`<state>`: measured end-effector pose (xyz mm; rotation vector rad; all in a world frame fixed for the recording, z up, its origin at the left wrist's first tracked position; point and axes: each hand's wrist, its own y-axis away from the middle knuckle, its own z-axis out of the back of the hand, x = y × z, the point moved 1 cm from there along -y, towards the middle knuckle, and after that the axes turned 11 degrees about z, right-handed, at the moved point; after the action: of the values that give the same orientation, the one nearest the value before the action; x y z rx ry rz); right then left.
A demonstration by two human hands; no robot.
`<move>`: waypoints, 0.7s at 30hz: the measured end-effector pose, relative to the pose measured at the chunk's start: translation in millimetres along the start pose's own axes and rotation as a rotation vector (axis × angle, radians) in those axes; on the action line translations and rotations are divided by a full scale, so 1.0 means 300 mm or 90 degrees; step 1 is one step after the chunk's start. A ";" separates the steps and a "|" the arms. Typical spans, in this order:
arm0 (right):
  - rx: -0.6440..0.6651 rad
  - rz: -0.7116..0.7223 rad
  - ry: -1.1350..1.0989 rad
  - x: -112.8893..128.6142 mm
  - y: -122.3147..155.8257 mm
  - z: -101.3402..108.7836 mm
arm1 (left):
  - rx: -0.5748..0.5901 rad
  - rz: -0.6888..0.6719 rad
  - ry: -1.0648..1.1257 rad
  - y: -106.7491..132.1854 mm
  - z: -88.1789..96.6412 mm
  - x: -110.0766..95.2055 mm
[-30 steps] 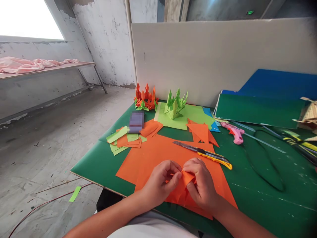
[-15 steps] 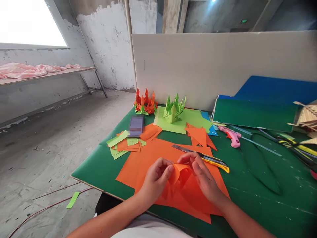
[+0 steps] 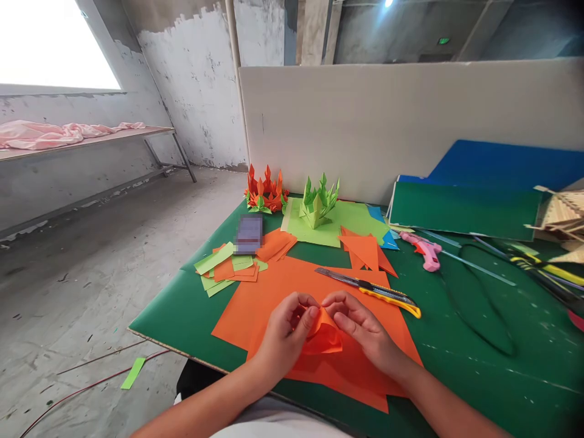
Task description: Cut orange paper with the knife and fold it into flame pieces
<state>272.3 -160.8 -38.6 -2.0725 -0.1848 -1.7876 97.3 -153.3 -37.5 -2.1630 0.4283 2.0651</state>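
My left hand (image 3: 285, 331) and my right hand (image 3: 362, 328) both pinch a small folded orange paper piece (image 3: 323, 337), held just above large orange paper sheets (image 3: 274, 289) on the green table mat (image 3: 182, 301). The fingertips of both hands meet at the top of the piece. A yellow utility knife (image 3: 376, 291) with its blade out lies just beyond my right hand.
Finished orange origami (image 3: 264, 190) and green origami (image 3: 319, 199) stand at the back by a white board (image 3: 387, 115). Orange and green paper scraps (image 3: 230, 264), orange triangles (image 3: 367, 250), a pink glue gun (image 3: 424, 249), and a black cord (image 3: 479, 304) lie around.
The paper piece has been curled and folded smaller between my fingers. My right hand has closed from a flatter hold into a pinch at the top of the piece.
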 end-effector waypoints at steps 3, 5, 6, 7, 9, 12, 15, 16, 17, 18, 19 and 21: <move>0.009 0.008 0.010 -0.001 -0.001 -0.001 | -0.008 0.010 -0.012 -0.002 0.006 0.007; 0.015 0.009 0.016 -0.001 -0.001 -0.002 | 0.002 0.014 0.006 -0.003 0.008 0.012; 0.021 0.010 0.015 0.000 -0.001 -0.002 | 0.009 0.015 0.015 -0.004 0.008 0.015; 0.029 0.012 0.013 0.001 -0.002 -0.003 | 0.016 0.016 0.021 -0.004 0.008 0.017; 0.048 0.020 0.005 0.004 -0.003 -0.005 | 0.030 0.020 0.024 -0.004 0.005 0.019; 0.061 0.027 0.003 0.003 -0.005 -0.006 | 0.044 0.026 0.028 -0.001 0.003 0.016; 0.051 0.021 0.001 -0.007 -0.006 -0.003 | 0.041 0.022 0.028 0.005 0.008 0.004; 0.045 0.019 -0.002 -0.010 -0.007 -0.001 | 0.038 0.017 0.024 0.007 0.011 -0.002; 0.036 0.018 -0.006 -0.014 -0.009 0.000 | 0.035 0.010 0.022 0.009 0.015 -0.007; 0.023 0.018 -0.010 -0.017 -0.010 0.002 | 0.032 0.006 0.026 0.010 0.019 -0.013; 0.009 0.016 -0.015 -0.019 -0.012 0.003 | 0.037 0.006 0.036 0.011 0.022 -0.019; -0.020 0.012 -0.029 -0.024 -0.017 0.005 | 0.069 0.021 0.074 0.012 0.024 -0.028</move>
<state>270.8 -154.4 -44.6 -2.1301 -0.1498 -1.7440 89.2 -153.9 -29.1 -2.2335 0.5774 1.8910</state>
